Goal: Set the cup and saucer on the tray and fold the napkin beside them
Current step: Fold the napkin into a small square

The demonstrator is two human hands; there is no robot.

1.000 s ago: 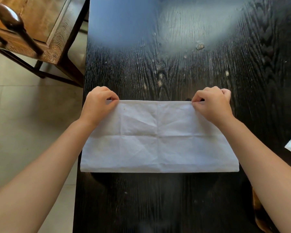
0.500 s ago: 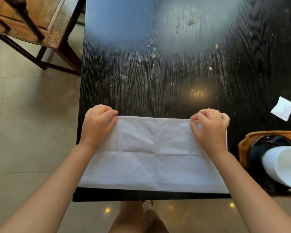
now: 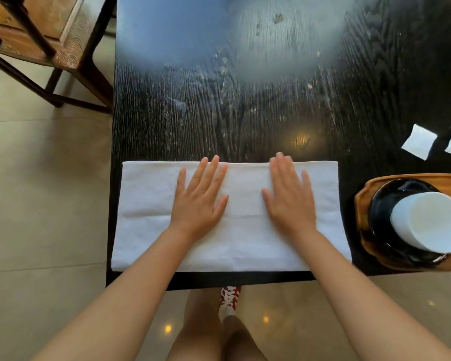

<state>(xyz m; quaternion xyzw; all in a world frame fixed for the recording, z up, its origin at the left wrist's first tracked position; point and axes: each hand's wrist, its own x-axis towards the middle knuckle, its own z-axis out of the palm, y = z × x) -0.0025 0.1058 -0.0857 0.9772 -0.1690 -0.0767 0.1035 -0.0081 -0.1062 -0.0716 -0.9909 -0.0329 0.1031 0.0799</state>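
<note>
A white cloth napkin (image 3: pixel 146 217), folded into a long rectangle, lies flat on the black table near its front edge. My left hand (image 3: pixel 199 198) rests palm down on its middle left, fingers spread. My right hand (image 3: pixel 288 195) lies flat on its middle right, also with fingers apart. To the right, a wooden tray (image 3: pixel 361 204) carries a black saucer (image 3: pixel 383 204), and a white cup (image 3: pixel 430 221) stands on the saucer. The tray runs off the right edge of the view.
The black wooden table (image 3: pixel 245 100) stretches away beyond the napkin. Two small white folded papers (image 3: pixel 418 142) lie at the right, behind the tray. A wooden chair (image 3: pixel 50 35) stands on the tiled floor at the upper left. My legs and a red shoe (image 3: pixel 229 298) show below the table edge.
Both hands let go of the napkin's far corners and moved inward, now pressing flat on its middle. The view tilted down and right, bringing the tray, saucer and cup further into sight.
</note>
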